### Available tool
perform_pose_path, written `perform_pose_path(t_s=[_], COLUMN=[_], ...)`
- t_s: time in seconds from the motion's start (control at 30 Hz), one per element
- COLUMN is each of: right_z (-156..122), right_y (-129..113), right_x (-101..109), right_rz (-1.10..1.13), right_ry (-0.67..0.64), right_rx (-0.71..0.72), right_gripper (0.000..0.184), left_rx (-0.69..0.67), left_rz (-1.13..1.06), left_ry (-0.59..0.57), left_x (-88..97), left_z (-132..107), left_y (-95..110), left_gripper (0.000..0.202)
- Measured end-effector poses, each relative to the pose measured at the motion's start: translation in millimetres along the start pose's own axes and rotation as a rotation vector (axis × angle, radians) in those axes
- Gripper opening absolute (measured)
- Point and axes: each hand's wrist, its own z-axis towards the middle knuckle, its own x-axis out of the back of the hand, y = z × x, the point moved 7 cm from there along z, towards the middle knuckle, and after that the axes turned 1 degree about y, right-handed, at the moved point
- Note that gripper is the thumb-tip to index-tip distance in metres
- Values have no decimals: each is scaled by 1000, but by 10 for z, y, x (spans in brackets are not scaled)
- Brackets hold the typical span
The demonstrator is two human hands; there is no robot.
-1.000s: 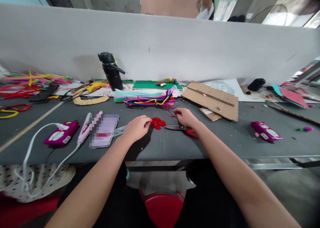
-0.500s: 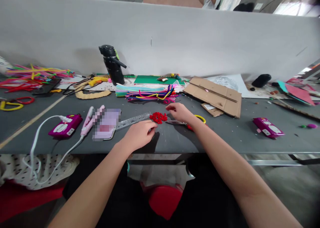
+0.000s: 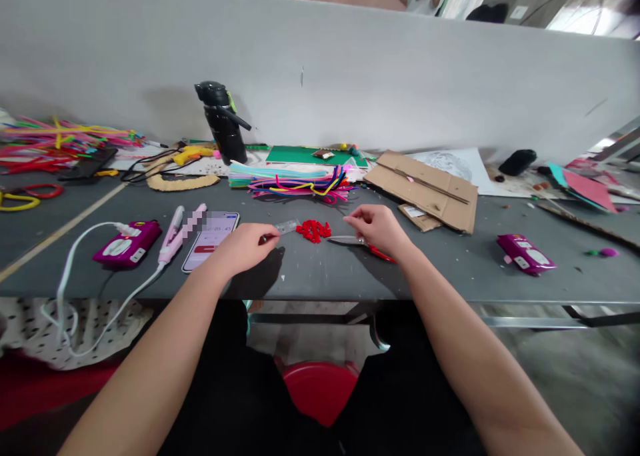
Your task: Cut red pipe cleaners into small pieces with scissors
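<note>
A small heap of short red fuzzy pieces [image 3: 313, 231] lies on the grey table between my hands. My left hand [image 3: 247, 248] is to its left, above a clear plastic ruler [image 3: 287, 227] that it partly covers. Its fingertips are pressed together; anything in them is too small to make out. On the heap's other side, my right hand [image 3: 374, 226] hovers with thumb and fingers pinched, and I cannot make out what they hold. Scissors [image 3: 345, 240] with red handles rest beneath the right hand, blades pointing at the heap, partly hidden by the hand.
Left of my hands are a phone [image 3: 213, 233], a pink styling iron [image 3: 173, 243] and a purple device [image 3: 127, 244] with a white cable. Behind are pipe cleaners [image 3: 295, 181], a black bottle [image 3: 224, 129] and cardboard [image 3: 425, 189]. Another purple device [image 3: 525, 253] lies right.
My left hand has moved left, away from the red pieces, and now overlaps the phone's edge. My right hand has shifted slightly right, its fingers now pinched. The view has shifted a little.
</note>
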Motion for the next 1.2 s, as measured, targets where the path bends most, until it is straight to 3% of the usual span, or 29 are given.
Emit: perform_pose_path(t_s=[0.1,0.17,0.27,0.37,0.5,0.73,0.8,0.9,1.0,1.07,1.13,1.2], right_z=[-117,-214,-382,-520,-568,-568,-558,-493,-472,-539,-675,-786], right_y=[-194,-315,-423,-473,-495,-442,-435,-451,-540,-692,-887,-991], right_x=[97,101,2,-139,-226,-259,-288,-309,-407,-542,-733,-914], right_rz=[-90,-99,-110,-127,-142,-142,-131,-33,120,141,112,58], right_ry=[59,57,-26,-155,-245,-275,-270,-157,-60,-53,-115,-170], right_rx=[34,68,112,168,213,216,225,211,224,328,492,559], right_gripper=[49,54,41,23,23,21,20,25,44,57,69,87], left_rx=[32,30,50,100,156,243,285,270,103,17,30,94], left_rz=[74,128,180,231,295,261,90,-405,-825,-1121,-1260,-1298], left_ry=[11,61,140,53,-35,59,138,286,267,237,234,252], left_x=[-8,-18,-63,-220,-340,-350,-319,-204,-95,-50,-68,-147], left_z=[-1,5,18,28,23,181,246,286,262,214,171,143], left_y=[14,80,149,138,78,-115,-131,14,370,561,628,610], left_gripper=[28,28,37,47,54,52,59,71,75,84,87,86])
